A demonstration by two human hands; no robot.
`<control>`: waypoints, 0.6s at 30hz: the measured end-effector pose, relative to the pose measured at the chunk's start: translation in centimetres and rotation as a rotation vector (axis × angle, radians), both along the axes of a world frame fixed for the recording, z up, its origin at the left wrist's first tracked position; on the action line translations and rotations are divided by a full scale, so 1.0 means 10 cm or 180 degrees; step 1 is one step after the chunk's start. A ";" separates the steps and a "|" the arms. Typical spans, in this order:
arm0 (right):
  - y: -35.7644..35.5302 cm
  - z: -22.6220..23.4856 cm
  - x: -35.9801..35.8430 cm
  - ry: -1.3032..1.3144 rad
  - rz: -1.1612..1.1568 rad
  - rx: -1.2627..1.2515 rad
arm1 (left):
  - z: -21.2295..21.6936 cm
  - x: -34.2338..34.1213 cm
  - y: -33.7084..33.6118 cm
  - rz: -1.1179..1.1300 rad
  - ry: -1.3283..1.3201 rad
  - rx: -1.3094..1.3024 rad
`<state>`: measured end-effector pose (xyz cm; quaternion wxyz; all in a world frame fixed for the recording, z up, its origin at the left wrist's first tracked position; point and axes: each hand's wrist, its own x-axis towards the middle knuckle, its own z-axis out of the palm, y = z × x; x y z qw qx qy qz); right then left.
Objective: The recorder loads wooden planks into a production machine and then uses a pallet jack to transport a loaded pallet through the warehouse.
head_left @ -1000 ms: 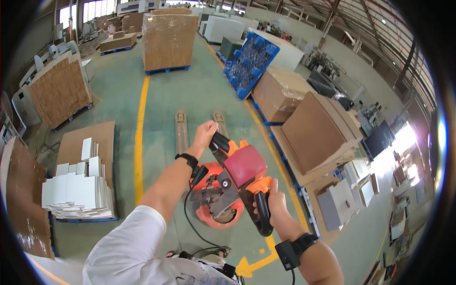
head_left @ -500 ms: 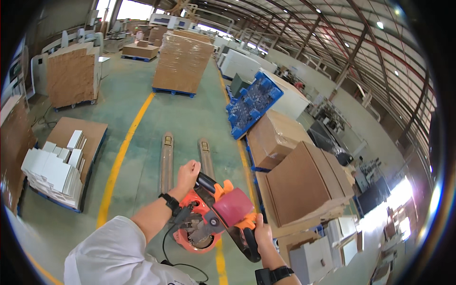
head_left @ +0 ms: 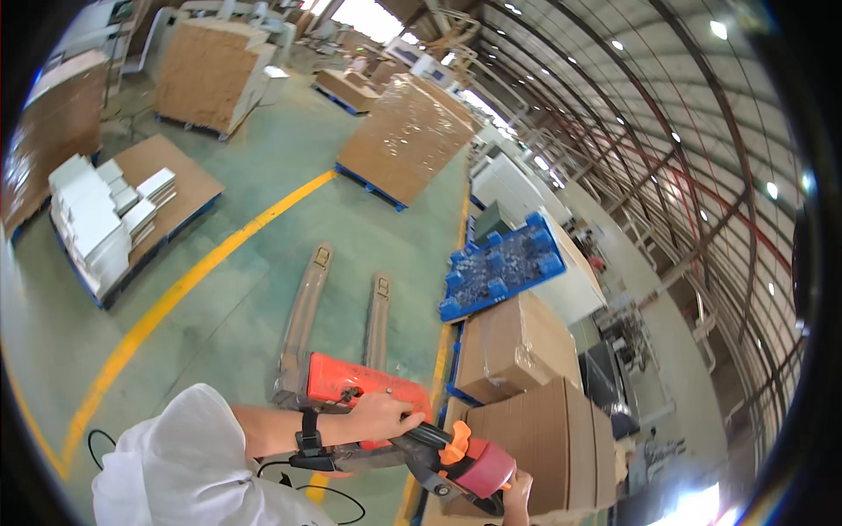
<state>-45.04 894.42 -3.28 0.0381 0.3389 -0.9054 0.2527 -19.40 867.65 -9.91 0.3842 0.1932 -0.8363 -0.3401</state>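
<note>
A red-orange pallet truck stands before me, its two bare forks pointing away over the green floor. Its steering handle has a dark red cover, orange levers and black grips, and it leans to the right. My left hand is closed round the left grip. At the far end of the handle, my right hand is closed on the right grip, partly cut off by the lower edge. Each hand's fingers are partly hidden by the handle.
Cartons and brown cardboard stacks stand close on the right, beside a tilted blue plastic pallet. A wrapped load is ahead. White panels lie on a pallet at left. Yellow lines mark the floor.
The handle has swung right and toward me, with both hands still on it. The truck's red body shows more. My view has tilted, so the surroundings appear rotated clockwise.
</note>
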 end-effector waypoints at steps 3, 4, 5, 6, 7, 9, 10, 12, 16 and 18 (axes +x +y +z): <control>-0.46 -0.05 -0.80 0.0078 -0.0067 0.0131 | -0.06 -0.71 -0.44 -0.0456 -0.0388 -0.0052; -0.63 -0.05 -1.07 0.0063 -0.0028 0.0154 | -0.08 -0.95 -0.55 -0.0419 -0.0402 -0.0026; -0.81 -0.07 -1.33 0.0062 -0.0202 0.0160 | -0.05 -1.13 -0.64 -0.0416 -0.0336 0.0049; -0.99 -0.08 -1.58 0.0057 -0.0378 0.0166 | -0.01 -1.31 -0.73 -0.0414 -0.0274 0.0121; -1.16 -0.05 -1.85 -0.0138 -0.0194 0.0025 | 0.10 -1.47 -0.82 -0.0369 -0.0429 0.0273; -1.57 0.00 -2.42 -0.0241 0.0155 -0.0169 | 0.04 -1.96 -0.97 -0.0396 -0.0460 0.0345; -1.75 0.00 -2.73 -0.0315 0.0490 -0.0366 | 0.00 -2.19 -1.06 -0.0435 -0.0460 0.0415; -2.07 -0.10 -3.45 -0.0140 0.0560 -0.0214 | 0.10 -2.55 -1.24 -0.0558 -0.0461 0.0402; -2.90 -0.17 -4.60 -0.0420 0.0997 -0.0155 | -0.09 -3.43 -1.52 -0.0900 -0.0794 0.0362; -3.58 -0.03 -4.94 -0.0636 0.1534 -0.0072 | 0.03 -3.79 -1.77 -0.1539 -0.0928 0.0973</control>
